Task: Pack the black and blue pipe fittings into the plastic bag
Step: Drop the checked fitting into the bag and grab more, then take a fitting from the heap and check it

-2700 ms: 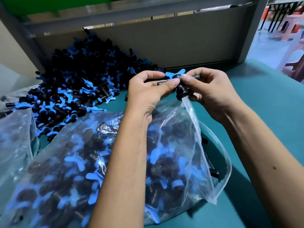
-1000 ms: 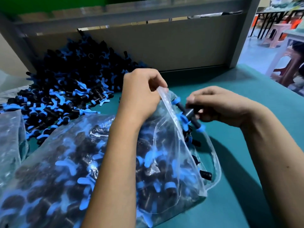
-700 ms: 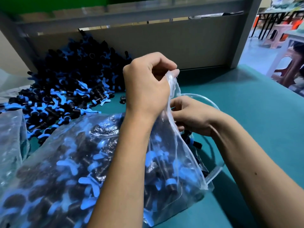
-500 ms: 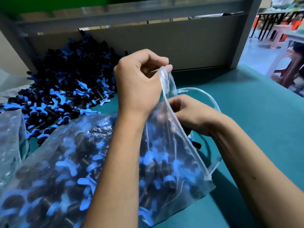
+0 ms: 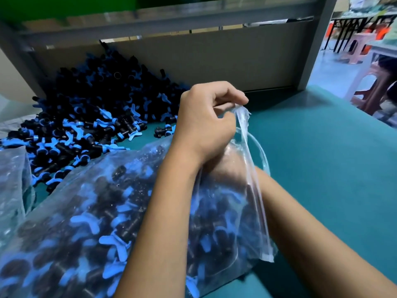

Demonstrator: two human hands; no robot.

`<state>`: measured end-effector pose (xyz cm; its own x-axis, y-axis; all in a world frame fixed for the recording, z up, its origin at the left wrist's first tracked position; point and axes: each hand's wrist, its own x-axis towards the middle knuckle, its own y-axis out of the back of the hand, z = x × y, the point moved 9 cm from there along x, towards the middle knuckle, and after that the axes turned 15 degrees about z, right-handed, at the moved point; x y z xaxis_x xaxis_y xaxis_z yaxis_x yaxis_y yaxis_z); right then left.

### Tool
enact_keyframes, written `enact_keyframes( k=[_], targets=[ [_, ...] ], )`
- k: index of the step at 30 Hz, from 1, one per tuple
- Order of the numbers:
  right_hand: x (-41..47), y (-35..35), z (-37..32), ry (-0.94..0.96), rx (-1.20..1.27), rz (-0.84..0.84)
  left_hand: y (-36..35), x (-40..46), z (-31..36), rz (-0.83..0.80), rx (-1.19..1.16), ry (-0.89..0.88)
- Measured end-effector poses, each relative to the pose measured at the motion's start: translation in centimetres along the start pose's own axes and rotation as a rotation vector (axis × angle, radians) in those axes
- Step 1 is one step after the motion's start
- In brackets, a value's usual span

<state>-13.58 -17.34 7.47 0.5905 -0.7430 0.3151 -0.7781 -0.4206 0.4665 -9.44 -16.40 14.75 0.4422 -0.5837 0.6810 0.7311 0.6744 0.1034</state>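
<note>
While the left hand [image 5: 206, 123] pinches the top edge of the bag [image 5: 253, 190] between thumb and curled fingers and lifts it, the right hand [image 5: 227, 166] sits inside the bag's mouth, seen only dimly through the plastic; whether it grips anything cannot be told. Two forearms cross the lower half of the view, the left lying over the bag, the right entering the opening from the right.

One bag is being filled. It is clear, crinkled and lies on its side on the teal table [image 5: 322, 158], bulging with fittings too many to count. Part of a second clear bag [image 5: 10, 179] shows at the left edge, its contents blurred.

Each fitting is a short black tube piece with a bright blue winged handle. A loose pile [image 5: 90, 117], far too many to count, is heaped on the table behind the bag and banked against a grey board [image 5: 214, 59] at the back. One fitting [image 5: 164, 131] lies apart from the pile's edge, just beside the left wrist.

Beyond the table's right edge, blurred stools [image 5: 365, 48] stand on a pale floor.
</note>
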Motion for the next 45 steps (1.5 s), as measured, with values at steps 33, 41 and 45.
enact_keyframes(
  k=[33, 41, 45],
  targets=[
    [17.5, -10.2, 11.1, 0.265, -0.864, -0.283, 12.2, -0.5, -10.4, 0.122, 0.813, 0.599],
    [12.1, 2.6, 11.1, -0.021, -0.394, 0.244, 11.8, 0.4, -9.4, 0.236, 0.69, 0.47],
    [6.8, 10.0, 11.3, -0.273, 0.282, 0.707, 10.3, 1.3, -7.8, 0.265, 0.479, 0.335]
  ],
)
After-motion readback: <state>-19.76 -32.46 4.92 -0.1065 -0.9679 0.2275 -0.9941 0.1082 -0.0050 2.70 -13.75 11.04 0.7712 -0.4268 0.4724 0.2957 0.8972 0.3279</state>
